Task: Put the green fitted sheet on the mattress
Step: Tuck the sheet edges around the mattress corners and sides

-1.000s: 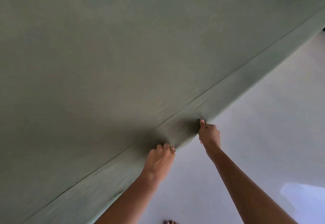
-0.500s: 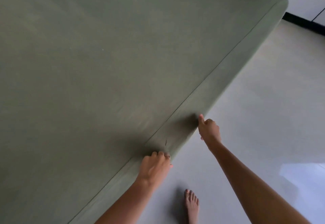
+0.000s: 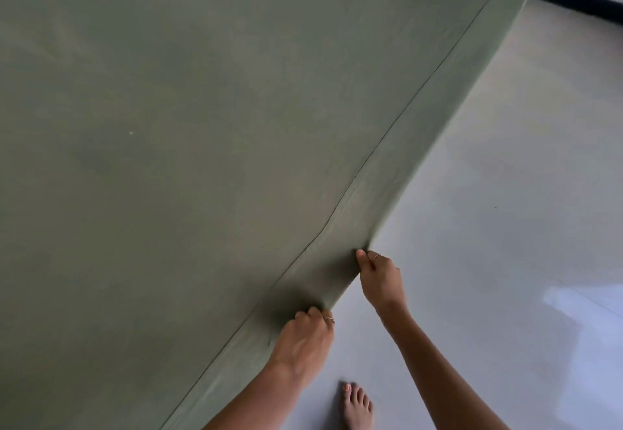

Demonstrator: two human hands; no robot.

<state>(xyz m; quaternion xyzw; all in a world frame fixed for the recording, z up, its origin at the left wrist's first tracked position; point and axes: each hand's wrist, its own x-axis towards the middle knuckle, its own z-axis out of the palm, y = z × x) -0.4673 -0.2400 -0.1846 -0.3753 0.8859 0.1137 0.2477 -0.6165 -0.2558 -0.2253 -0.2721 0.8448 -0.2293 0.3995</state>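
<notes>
**Green fitted sheet nearly on, side edge being tucked**

The green fitted sheet lies smooth over the mattress top, filling the left and centre of the frame. Compared with a second ago, the far corner at upper right has come into view already covered, so likely only this side needs tucking. At lower centre, the left hand and right hand, close together, each grip the sheet's side panel above the floor
</notes>
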